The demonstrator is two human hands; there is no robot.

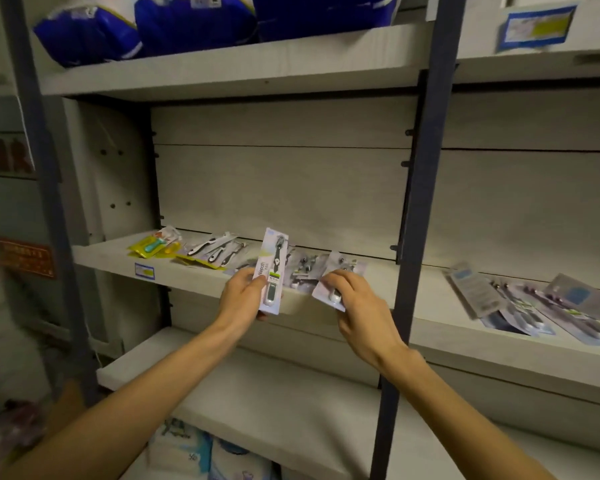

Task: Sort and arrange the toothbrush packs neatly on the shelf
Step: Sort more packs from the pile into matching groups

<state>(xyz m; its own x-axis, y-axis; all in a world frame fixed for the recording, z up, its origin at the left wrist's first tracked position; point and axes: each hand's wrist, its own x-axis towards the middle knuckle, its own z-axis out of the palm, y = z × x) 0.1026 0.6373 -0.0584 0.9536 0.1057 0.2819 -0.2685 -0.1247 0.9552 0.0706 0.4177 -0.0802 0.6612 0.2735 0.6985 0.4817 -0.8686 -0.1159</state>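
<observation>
writing: the pale lilac toothbrush pack held upright [271, 271] reads "niepoth" down its side; a large "l" shows on a blue plastic bag [174, 22] on the top shelf; the small blue-edged price tag [144, 270] on the shelf lip is too blurred to read.
left hand [239, 292]: fingers clenched on the lower end of the upright pack, in front of the pale wooden middle shelf [101, 258].
right hand [355, 306]: fingers pressed over a pale flat toothbrush pack [329, 296] that overhangs the shelf edge, thumb beneath it.
beyond the fingers: more lilac packs [305, 268] lie overlapping on the shelf; their count cannot be told.
left of the fingers: a yellow pack with black-and-white brushes [212, 252], then one yellow pack with a teal brush [153, 244].
right of the fingers: a dark metal upright post [416, 202], then a blurred spread of lilac packs [534, 306].
hands: two.
</observation>
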